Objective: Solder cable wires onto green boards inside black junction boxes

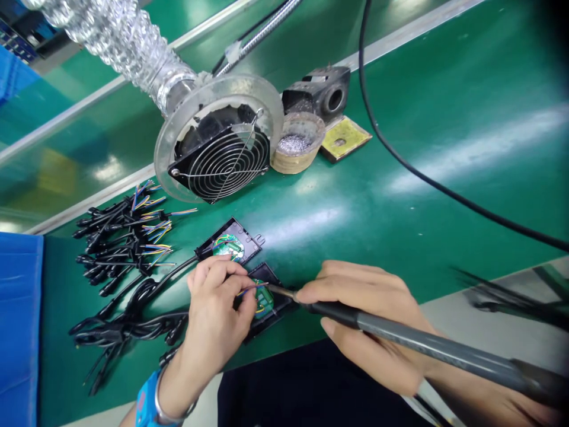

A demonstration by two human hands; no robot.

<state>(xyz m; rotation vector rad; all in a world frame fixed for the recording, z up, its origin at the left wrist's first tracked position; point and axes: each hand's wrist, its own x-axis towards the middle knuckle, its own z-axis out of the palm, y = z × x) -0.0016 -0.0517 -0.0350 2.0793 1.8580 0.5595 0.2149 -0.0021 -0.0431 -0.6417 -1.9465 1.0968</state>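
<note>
My right hand is closed around a soldering iron. The iron's tip points left and reaches a green circuit board inside a black plastic case. Between thumb and forefinger, my left hand pinches a thin wire over that board, close to the tip. Whether tip and wire touch is too small to tell. Just beyond my left fingers lies a second black case with its own green board and wires; a black cable runs out of it to the left.
At left lie several black cables with bare coloured wire ends. A fan with a wire guard joins a foil duct. Behind stand a bowl, an iron holder and a yellow sponge. A black cord crosses the right side.
</note>
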